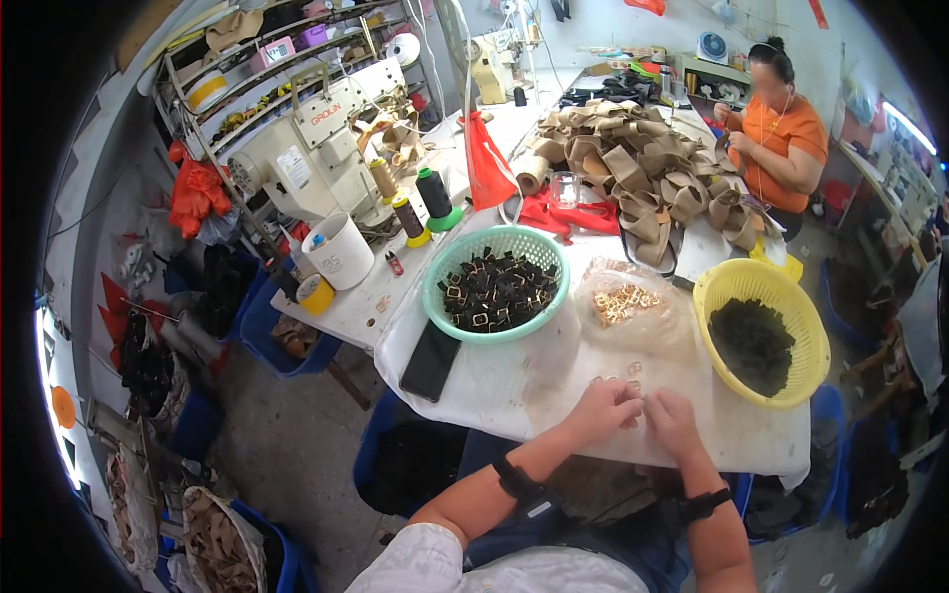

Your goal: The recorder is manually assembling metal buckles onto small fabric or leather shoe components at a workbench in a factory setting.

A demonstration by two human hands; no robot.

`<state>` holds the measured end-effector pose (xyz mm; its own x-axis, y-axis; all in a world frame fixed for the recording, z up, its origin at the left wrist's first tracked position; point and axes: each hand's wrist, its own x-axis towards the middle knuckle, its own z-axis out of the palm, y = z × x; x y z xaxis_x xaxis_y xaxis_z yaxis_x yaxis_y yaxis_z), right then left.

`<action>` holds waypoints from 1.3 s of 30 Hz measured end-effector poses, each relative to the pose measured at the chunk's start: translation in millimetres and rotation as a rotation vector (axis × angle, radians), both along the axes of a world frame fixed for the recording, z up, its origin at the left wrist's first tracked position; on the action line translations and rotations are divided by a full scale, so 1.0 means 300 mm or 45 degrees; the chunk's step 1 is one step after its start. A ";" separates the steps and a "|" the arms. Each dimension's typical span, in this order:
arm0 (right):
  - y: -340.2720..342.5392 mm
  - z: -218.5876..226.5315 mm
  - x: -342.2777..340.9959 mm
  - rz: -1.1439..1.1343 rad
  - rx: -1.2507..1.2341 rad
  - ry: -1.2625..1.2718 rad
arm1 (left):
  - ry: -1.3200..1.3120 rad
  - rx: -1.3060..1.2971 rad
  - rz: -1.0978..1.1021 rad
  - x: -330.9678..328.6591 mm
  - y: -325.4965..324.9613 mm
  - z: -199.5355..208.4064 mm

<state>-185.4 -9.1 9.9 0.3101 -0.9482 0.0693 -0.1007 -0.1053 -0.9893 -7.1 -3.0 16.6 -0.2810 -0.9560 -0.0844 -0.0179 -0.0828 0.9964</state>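
My left hand and my right hand meet over the white table's front edge, fingers pinched together. Whatever lies between the fingertips is too small to make out. Just beyond them, a few loose gold-coloured buckles rest on the tabletop. Behind those sits a clear plastic bag with a heap of gold buckles. To its left, a mint-green basket contains black tabs fitted with gold buckles. On the right stands a yellow basket of black strap pieces.
A black phone lies left of my hands. Thread cones, a white bin and a sewing machine stand farther left. Brown pieces pile up at the back. A person in orange works there. Blue bins flank the table below.
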 end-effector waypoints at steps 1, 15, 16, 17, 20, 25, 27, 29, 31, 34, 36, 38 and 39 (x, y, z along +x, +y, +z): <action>0.004 0.004 -0.001 -0.020 0.009 0.008 | -0.038 -0.033 0.012 0.005 -0.004 0.020; -0.010 -0.011 -0.001 -0.054 0.199 -0.476 | -1.349 -0.433 0.715 0.757 -0.459 0.260; -0.019 -0.025 -0.015 -0.003 0.250 -0.601 | -1.562 -0.499 0.677 0.738 -0.455 0.232; -0.028 -0.037 -0.028 0.048 0.298 -0.731 | -1.412 -0.307 0.870 0.733 -0.462 0.226; -0.040 -0.049 -0.046 0.045 0.304 -0.743 | -1.171 -1.126 1.242 0.556 -0.386 0.275; -0.040 -0.017 -0.042 0.071 0.240 -0.761 | -0.545 -0.942 0.664 0.266 -0.197 0.179; -0.047 -0.037 -0.057 0.094 0.219 -0.720 | -0.427 -0.724 0.551 0.211 -0.179 0.092; -0.044 -0.033 -0.050 0.067 0.213 -0.657 | -0.357 -0.549 0.487 0.195 -0.189 0.001; -0.043 -0.028 -0.040 0.038 0.220 -0.608 | -0.368 -0.491 0.487 0.188 -0.200 -0.038; -0.030 -0.013 -0.034 -0.002 0.246 -0.538 | -0.156 -0.322 0.526 0.198 -0.209 -0.081; -0.029 -0.016 -0.031 -0.019 0.259 -0.504 | 0.002 -0.236 0.560 0.210 -0.212 -0.101; -0.025 -0.017 -0.026 -0.042 0.265 -0.449 | 0.099 -0.203 0.588 0.219 -0.213 -0.110; -0.026 -0.016 -0.023 -0.051 0.264 -0.424 | 0.101 -0.195 0.587 0.222 -0.213 -0.110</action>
